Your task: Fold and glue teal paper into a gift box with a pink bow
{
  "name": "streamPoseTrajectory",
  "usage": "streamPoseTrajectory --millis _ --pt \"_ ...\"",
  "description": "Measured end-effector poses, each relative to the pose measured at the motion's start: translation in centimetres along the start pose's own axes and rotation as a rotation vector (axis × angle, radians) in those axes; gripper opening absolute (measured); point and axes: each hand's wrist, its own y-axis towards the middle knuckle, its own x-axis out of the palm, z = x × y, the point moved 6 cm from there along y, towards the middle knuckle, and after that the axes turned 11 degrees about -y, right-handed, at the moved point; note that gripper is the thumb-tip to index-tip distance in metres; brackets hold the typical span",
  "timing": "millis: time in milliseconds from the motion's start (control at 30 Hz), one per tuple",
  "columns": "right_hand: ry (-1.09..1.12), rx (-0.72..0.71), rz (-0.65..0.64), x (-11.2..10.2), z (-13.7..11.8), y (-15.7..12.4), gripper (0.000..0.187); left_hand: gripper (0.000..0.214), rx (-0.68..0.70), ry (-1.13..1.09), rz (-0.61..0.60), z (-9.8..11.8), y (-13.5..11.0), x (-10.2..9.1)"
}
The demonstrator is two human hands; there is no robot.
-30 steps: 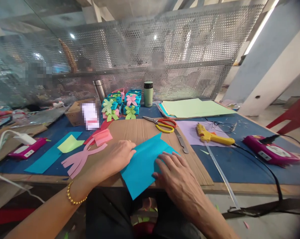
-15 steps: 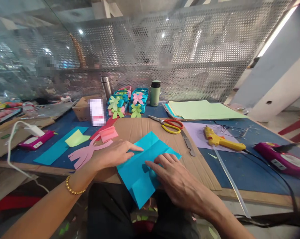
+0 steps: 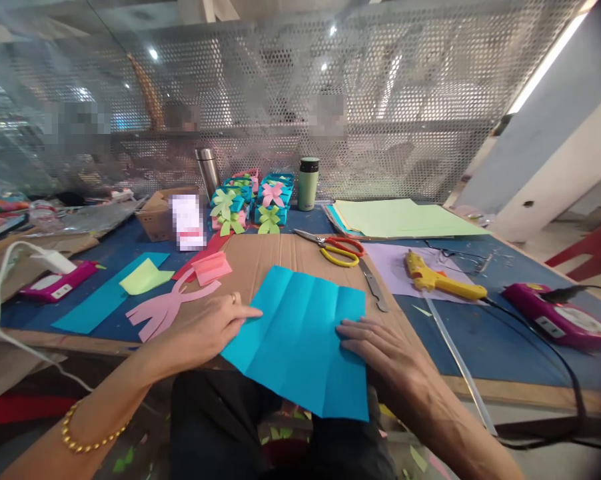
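A blue paper sheet with several parallel creases lies unfolded on a brown cardboard mat, its near edge hanging over the table's front. My left hand rests on the sheet's left edge, fingers stretched out flat. At the sheet's right edge my right hand lies flat with its fingers spread, pressing the paper down. Neither hand grips anything.
Red-and-yellow scissors, a metal blade and a yellow glue gun lie to the right. Pink cut-outs and paper strips lie left. Blue boxes with paper flowers, two flasks and a stack of green sheets stand behind.
The blue sheet was folded with both hands on it; it has now been opened out flat, and my hands have moved apart to its left and right edges.
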Motion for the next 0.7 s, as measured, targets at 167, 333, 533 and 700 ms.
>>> streamPoseTrajectory --millis 167,333,533,700 --pt "0.055 0.052 0.006 0.5 0.6 -0.9 0.025 0.068 0.289 0.166 -0.019 0.8 -1.8 -0.1" --pt "0.144 0.054 0.035 1.0 0.9 -1.4 0.030 0.071 0.405 0.163 0.113 1.6 -1.0 -0.4" --pt "0.092 0.138 -0.146 0.4 -0.1 -0.8 0.049 0.042 0.652 0.125 0.061 2.1 1.2 0.8" --pt "0.102 0.182 -0.116 0.3 0.1 -0.6 0.039 0.028 0.380 -0.282 0.017 0.2 2.2 0.7"
